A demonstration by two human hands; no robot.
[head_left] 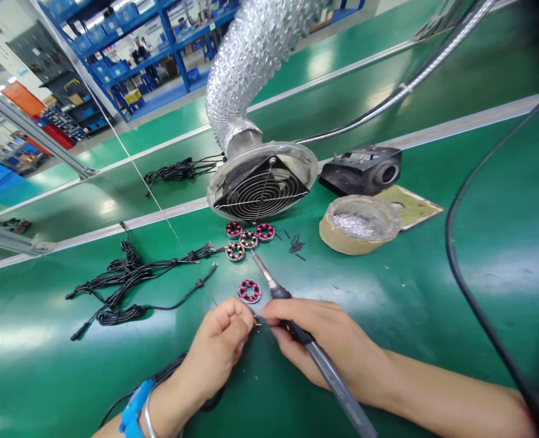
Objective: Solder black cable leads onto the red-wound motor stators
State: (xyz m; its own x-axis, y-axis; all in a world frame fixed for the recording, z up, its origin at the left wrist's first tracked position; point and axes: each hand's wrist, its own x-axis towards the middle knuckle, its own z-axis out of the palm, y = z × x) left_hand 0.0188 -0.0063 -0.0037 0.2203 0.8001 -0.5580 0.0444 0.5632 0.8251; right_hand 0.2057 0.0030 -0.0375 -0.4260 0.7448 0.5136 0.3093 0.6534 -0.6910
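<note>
My left hand (221, 340) is closed in a pinch on thin wires (257, 324), one with a yellowish tip. A black cable (173, 367) passes under the left wrist. In my right hand (328, 340) is a soldering iron (276, 289), its metal tip pointing up and away. The right fingertips nearly meet the left ones at the wires; whether they also touch them is unclear. Just beyond the hands lies a small coil ring (250, 291) with dark red windings. Further off, several similar rings (248, 239) sit grouped near the iron's tip, some with copper-coloured windings.
A fume duct hood (263, 188) with a fan grille stands behind the rings. To its right are a tape-like roll (358, 228) and a black holder (365, 170). Short black tubes (297, 243) lie scattered. Bundled black cables (126, 277) spread left. A cord (456, 255) hangs at right.
</note>
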